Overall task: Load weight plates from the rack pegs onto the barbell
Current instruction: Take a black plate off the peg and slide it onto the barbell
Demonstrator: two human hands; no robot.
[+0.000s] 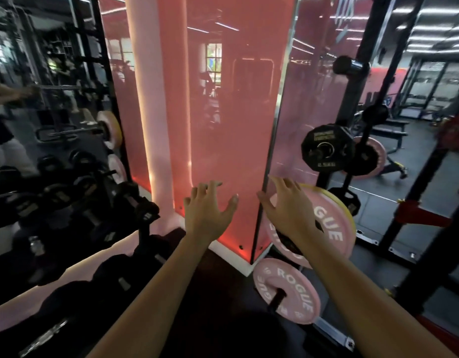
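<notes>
Pink column panel: glossy, smooth, reflective, with a metal corner strip. Pink plates: matt, rubbery-looking, white lettering. Black small plate: dull sheen. Rack upright: black painted metal. Floor: dark, matt.

Dim gym, red glow, glossy reflections, motion blur, wide-angle edge distortion

My head camera looks forward and down from close range, facing the pink pillar, rack right.
</notes>
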